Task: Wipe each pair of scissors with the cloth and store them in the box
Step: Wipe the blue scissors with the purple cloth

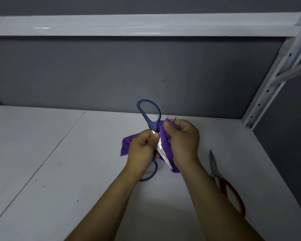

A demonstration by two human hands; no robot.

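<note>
left hand [142,148] grips blue scissors [153,125] | right hand [182,140] pinches cloth [126,146] round blade | risk: bare open edge may slice fingers

Left hand [142,147] grips open blue-handled scissors [149,111] above the white worktop [59,171]. Right hand [182,141] pinches a purple cloth [163,138] round one blade. Red-handled scissors [232,191] lie at the right.

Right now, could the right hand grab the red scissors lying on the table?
Probably not yet: the right hand is busy gripping the purple cloth wrapped round the blue scissors. The red scissors lie close beside that forearm with nothing piled on them, so once the hand lets go, the way looks free.
</note>
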